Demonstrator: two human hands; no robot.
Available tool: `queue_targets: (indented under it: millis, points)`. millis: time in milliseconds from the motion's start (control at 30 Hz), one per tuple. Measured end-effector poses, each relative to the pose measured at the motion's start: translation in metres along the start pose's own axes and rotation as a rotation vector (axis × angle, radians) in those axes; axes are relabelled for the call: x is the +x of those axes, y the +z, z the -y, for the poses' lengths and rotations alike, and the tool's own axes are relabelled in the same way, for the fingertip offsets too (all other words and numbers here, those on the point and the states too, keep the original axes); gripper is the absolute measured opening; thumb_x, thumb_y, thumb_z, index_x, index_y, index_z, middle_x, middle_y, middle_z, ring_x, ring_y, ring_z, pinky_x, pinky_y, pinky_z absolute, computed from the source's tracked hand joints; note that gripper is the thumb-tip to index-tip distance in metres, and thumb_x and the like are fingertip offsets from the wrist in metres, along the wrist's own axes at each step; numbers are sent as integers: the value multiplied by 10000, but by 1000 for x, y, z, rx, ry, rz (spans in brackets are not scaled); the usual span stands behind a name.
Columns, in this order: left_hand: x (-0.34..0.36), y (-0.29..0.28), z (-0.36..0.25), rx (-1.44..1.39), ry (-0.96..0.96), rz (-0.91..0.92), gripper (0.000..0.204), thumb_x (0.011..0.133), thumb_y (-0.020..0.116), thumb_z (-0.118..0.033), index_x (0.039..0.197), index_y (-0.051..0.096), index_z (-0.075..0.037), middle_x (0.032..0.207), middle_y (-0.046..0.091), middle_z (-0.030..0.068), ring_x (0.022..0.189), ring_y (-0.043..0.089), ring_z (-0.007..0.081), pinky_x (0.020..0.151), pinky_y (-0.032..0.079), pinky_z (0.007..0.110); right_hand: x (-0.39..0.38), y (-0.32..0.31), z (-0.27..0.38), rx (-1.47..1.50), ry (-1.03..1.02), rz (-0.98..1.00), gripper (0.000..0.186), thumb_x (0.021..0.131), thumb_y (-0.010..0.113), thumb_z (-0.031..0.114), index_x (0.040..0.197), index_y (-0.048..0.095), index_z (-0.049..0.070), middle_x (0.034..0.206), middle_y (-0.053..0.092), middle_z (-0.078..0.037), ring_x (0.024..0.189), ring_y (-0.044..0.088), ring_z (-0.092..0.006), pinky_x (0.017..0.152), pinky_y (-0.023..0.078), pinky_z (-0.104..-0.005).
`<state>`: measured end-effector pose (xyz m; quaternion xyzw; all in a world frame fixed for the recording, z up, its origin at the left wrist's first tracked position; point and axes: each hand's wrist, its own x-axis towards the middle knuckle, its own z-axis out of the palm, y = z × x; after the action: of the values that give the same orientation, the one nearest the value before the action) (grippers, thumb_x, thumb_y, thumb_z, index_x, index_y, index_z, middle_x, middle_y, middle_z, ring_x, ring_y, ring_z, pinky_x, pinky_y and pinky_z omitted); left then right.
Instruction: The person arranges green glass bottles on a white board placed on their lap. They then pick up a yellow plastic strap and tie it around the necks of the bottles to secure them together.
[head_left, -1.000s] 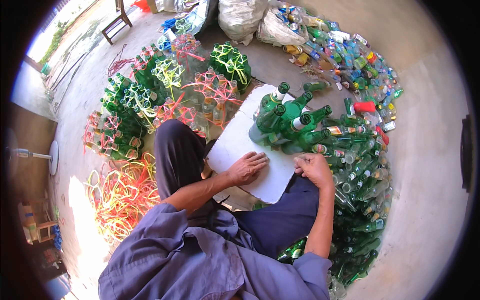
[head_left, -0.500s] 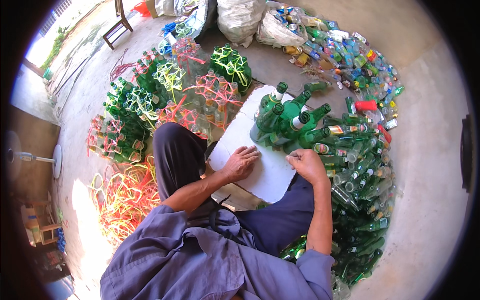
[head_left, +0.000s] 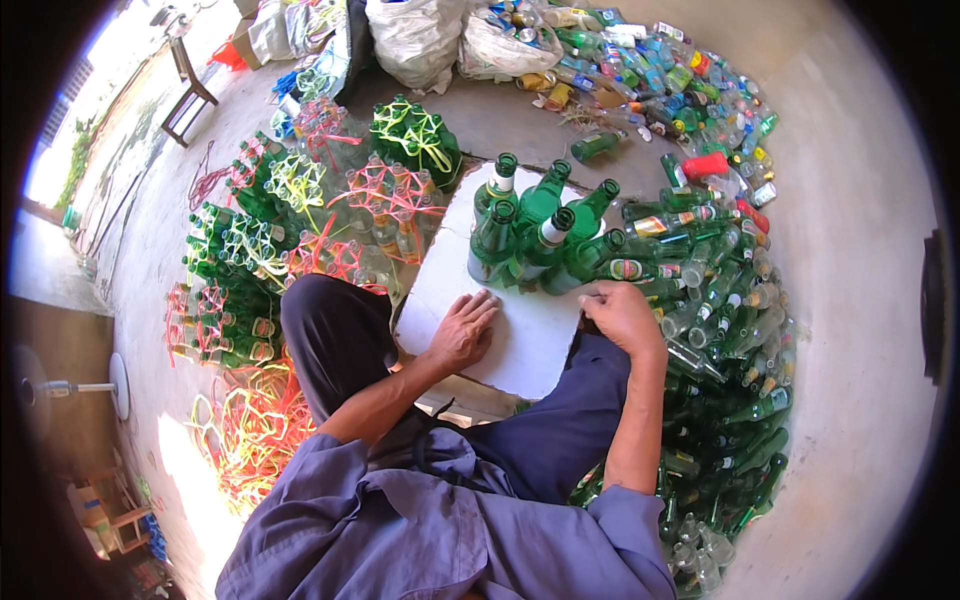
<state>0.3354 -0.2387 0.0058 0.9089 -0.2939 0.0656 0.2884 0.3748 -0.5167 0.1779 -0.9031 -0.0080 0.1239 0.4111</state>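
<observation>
On the white board (head_left: 470, 345) in front of me, several green glass bottles (head_left: 540, 243) stand upright in a close cluster. My left hand (head_left: 465, 330) lies palm down on the board, just nearer to me than the bottles, its fingers stretched out and holding nothing. At the board's right edge, beside the nearest right bottle, is my right hand (head_left: 625, 320). Its fingers are curled, with thumb and fingertips together; whatever they may hold is hidden.
Loose green and clear bottles (head_left: 730, 370) are heaped at my right, with crushed cans and plastic bottles (head_left: 660, 80) farther back. Strapped bottle bundles (head_left: 240, 270) stand at left, beyond a tangle of pink and yellow straps (head_left: 255, 430). White sacks (head_left: 415, 40) sit at the back.
My right hand has moved outward from over the board to its right edge, nearer the bottles. My left hand stays on the board. The whole view has shifted slightly.
</observation>
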Motion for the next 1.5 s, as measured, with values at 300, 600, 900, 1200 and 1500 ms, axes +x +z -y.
queue_targets:
  millis: [300, 600, 900, 1200, 1500]
  points:
    - [7, 4, -14, 27, 40, 110, 543, 837, 643, -160, 1315, 492, 49, 1408, 505, 220, 1386, 405, 376, 1156, 290, 489, -32, -26, -87, 363, 251, -264, 239, 910, 660, 180, 960, 708, -48, 778, 691, -52, 683, 650, -125, 621, 487, -273]
    - [16, 4, -22, 32, 43, 109, 519, 832, 661, -157, 1291, 512, 34, 1409, 522, 196, 1371, 435, 360, 1133, 316, 483, -51, 78, -325, 132, 264, -319, 331, 868, 695, 291, 855, 717, -39, 678, 665, -99, 625, 652, -143, 582, 499, -324]
    - [23, -6, -26, 82, 16, 140, 503, 833, 666, -159, 1275, 516, 30, 1415, 514, 204, 1368, 442, 355, 1105, 327, 491, -3, 77, -278, 393, 449, -581, 311, 873, 678, 269, 800, 699, -33, 636, 644, -85, 542, 623, -157, 507, 492, -328]
    - [25, -4, -26, 107, -29, 224, 498, 852, 640, -188, 1280, 514, 34, 1423, 507, 210, 1384, 426, 346, 1112, 305, 500, 35, 72, -301, 901, 689, -642, 285, 882, 706, 270, 860, 645, -8, 722, 640, -59, 596, 651, -176, 505, 535, -297]
    - [28, -5, -26, 111, -49, 249, 521, 837, 640, -192, 1288, 520, 39, 1429, 506, 199, 1388, 425, 333, 1121, 296, 495, 33, 94, -340, 1267, 931, -846, 519, 862, 749, 355, 1054, 547, -82, 959, 618, -185, 737, 679, -279, 532, 541, -358]
